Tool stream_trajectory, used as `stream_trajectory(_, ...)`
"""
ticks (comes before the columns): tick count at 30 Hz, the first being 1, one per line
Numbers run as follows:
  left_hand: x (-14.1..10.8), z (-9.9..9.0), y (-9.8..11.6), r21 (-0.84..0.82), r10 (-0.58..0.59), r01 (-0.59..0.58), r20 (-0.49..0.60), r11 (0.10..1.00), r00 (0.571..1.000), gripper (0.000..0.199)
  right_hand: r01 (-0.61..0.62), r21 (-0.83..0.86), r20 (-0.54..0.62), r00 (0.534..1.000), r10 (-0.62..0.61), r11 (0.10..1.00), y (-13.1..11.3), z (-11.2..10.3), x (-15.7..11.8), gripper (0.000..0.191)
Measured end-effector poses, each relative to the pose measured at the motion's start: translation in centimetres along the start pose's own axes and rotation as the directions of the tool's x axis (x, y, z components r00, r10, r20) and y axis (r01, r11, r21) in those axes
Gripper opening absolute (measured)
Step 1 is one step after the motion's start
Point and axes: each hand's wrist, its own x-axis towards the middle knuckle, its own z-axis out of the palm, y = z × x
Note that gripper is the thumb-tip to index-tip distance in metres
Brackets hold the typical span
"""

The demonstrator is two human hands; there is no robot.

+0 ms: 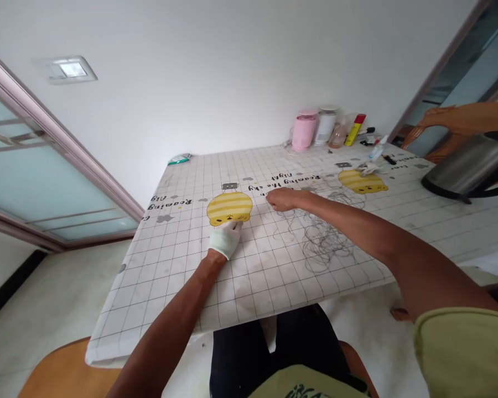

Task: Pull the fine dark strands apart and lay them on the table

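My left hand (226,239) wears a pale glove and lies at the lower edge of a yellow printed balloon figure on the checked tablecloth (182,287). Its fingers are bent together; anything between them is too small to make out. To its right, my bare right hand (281,199) is closed above the cloth, beside the printed lettering, and what it may hold is hidden. A loose tangle of thin dark strands (326,243) lies on the cloth below and right of my right hand, partly under the forearm.
At the back stand a pink container (304,131), a white container (325,127), a bottle (337,136) and a yellow-red tube (354,130). A metal kettle (468,166) is at the right. A crumpled glove (370,168) lies near it; a green packet (179,159) sits back left.
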Motion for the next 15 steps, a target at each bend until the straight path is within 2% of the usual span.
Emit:
stream_trajectory(4,0.3,0.1,-0.3,-0.043,-0.039,0.039,0.012,0.998,0.999,0.035,-0.002,0.012,0.042,0.999,0.002,1.000,1.1,-3.3,-0.6,0.011)
stream_trajectory(9,0.3,-0.4,-0.1,-0.114,-0.093,0.097,0.040,0.989,0.995,0.037,-0.103,0.094,-0.097,0.989,0.112,0.990,1.7,-6.6,-1.8,0.008)
stream_trajectory(12,0.4,-0.9,-0.2,-0.176,-0.113,0.116,0.026,0.978,0.993,0.036,-0.191,0.199,-0.187,0.955,0.228,0.961,1.2,-6.8,-2.3,0.007)
stream_trajectory(15,0.7,-1.5,-0.5,-0.253,-0.173,0.167,-0.003,0.953,0.985,0.030,-0.252,0.318,-0.236,0.913,0.334,0.914,0.4,-5.9,-2.5,0.007)
